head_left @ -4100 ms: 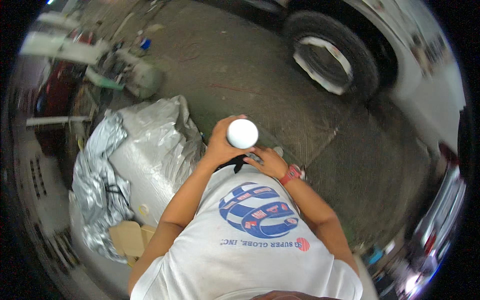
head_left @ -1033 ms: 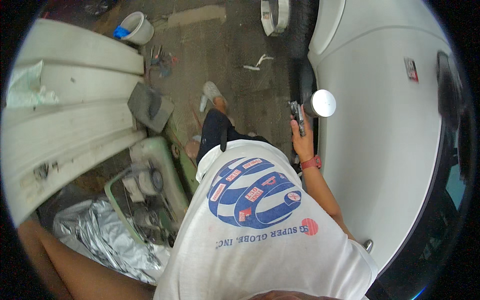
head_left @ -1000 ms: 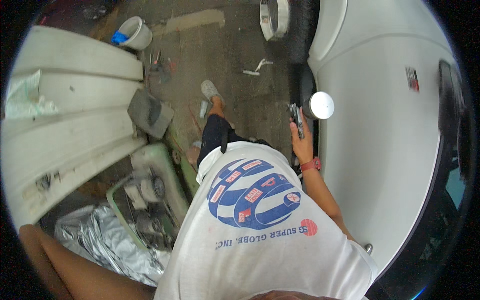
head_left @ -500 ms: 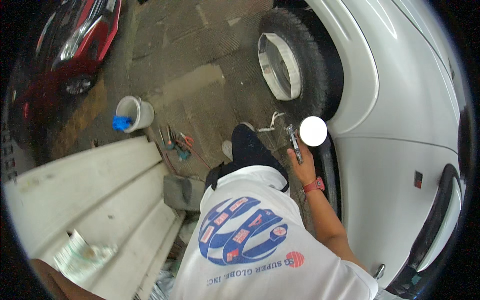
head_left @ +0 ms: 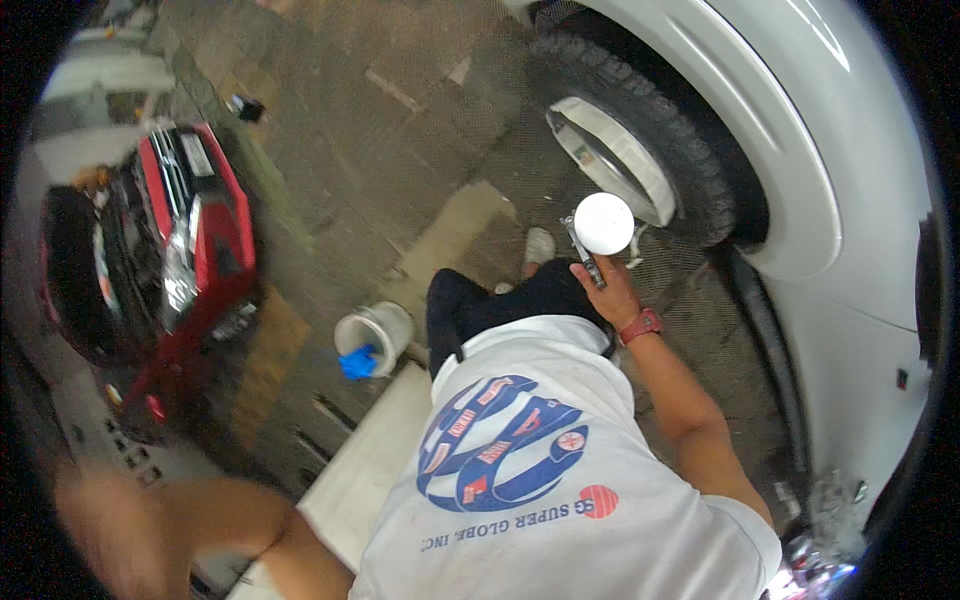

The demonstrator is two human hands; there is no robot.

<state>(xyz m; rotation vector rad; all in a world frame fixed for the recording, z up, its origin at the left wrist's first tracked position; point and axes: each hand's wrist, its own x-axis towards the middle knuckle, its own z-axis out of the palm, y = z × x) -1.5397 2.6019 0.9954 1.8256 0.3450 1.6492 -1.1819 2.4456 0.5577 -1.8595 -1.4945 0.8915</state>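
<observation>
My right hand [head_left: 612, 300] is closed round the metal handle of a spray gun [head_left: 582, 250]. On top of the gun is a round white cup [head_left: 604, 223], seen from above, which hides part of it. A red watch sits on that wrist. The gun is held out ahead of my body, just short of a wheel [head_left: 650, 130] of the white car, whose rim is covered with a whitish band. My left hand [head_left: 115, 535] is out at the lower left, smeared by motion, so its fingers cannot be made out.
The white car's body [head_left: 850, 290] runs down the right side. A white bucket [head_left: 392, 330] with a blue cloth [head_left: 358, 362] over its rim stands at left, by a pale panel [head_left: 375, 455]. Further left is a red car [head_left: 215, 250] showing its engine bay.
My body and view have turned and moved forward, bringing more of the red car into sight. My left hand has swung into view at lower left. The spray gun stays in my right hand.
</observation>
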